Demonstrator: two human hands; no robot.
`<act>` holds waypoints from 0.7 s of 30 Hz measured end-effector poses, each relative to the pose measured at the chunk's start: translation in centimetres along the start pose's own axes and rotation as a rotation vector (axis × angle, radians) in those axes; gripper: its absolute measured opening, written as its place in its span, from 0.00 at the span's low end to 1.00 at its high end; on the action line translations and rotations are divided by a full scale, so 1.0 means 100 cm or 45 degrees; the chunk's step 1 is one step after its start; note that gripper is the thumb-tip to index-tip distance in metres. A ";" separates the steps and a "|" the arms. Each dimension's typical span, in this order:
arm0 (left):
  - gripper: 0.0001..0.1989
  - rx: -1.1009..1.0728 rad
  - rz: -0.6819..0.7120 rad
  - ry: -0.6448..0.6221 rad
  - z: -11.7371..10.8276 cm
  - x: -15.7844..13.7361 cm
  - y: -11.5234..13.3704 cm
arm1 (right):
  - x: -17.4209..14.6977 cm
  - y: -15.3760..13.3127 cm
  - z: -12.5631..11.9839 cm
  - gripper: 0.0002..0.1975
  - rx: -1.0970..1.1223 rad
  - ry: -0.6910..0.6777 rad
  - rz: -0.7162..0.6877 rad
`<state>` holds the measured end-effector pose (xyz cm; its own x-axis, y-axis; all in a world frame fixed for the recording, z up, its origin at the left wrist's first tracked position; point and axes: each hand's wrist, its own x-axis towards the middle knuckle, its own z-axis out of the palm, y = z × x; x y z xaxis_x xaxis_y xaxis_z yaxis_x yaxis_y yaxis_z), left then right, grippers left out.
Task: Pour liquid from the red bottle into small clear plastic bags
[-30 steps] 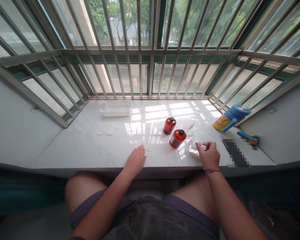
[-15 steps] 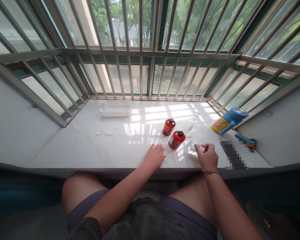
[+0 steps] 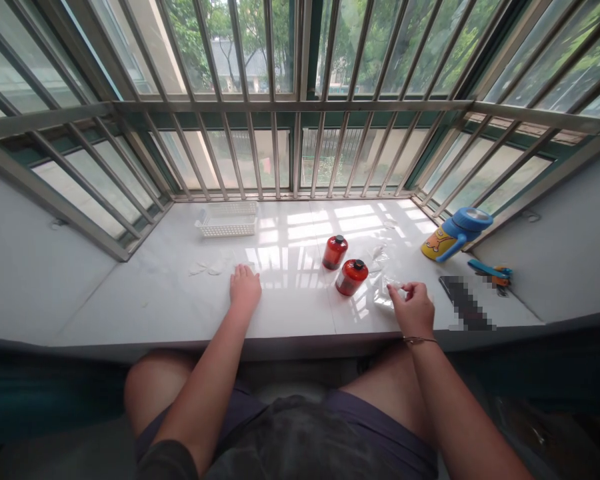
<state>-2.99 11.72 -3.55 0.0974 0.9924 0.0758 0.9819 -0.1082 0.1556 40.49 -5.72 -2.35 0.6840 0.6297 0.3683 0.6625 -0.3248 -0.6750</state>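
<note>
My left hand is palm down over the white counter, fingers forward, with nothing seen in it. Just to its left lie several thin white pieces, too small to name. My right hand is closed in a pinch beside a clear plastic bag; what the fingertips hold is too small to make out. Between my hands stand two red bottles with black caps, the nearer bottle and the farther bottle, both upright.
A white plastic basket stands at the back left. More clear wrapping lies behind the bag. On the right are a blue and yellow flask, a blue and orange item and a dark blurred-out object. Metal bars enclose the counter.
My left hand has moved left, from beside the red bottles to near the white pieces. My right hand keeps its pinch by the plastic bag. The view has shifted slightly.
</note>
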 end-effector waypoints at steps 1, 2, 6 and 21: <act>0.30 -0.013 0.052 -0.012 0.003 0.003 0.013 | 0.000 0.000 0.000 0.25 0.001 -0.005 0.005; 0.30 -0.028 0.120 -0.030 0.007 0.005 0.028 | 0.000 0.000 0.000 0.25 0.002 -0.009 0.009; 0.29 -0.100 0.509 -0.148 0.019 -0.012 0.100 | 0.000 0.001 0.000 0.25 -0.002 -0.009 0.008; 0.27 -0.222 1.022 -0.215 0.020 -0.133 0.125 | -0.001 0.000 -0.001 0.25 -0.009 -0.012 -0.005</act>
<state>8.37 -2.69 -4.61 0.7926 0.6042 0.0818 0.5663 -0.7792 0.2686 40.49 -5.88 -2.30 0.6782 0.6379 0.3650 0.6675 -0.3269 -0.6690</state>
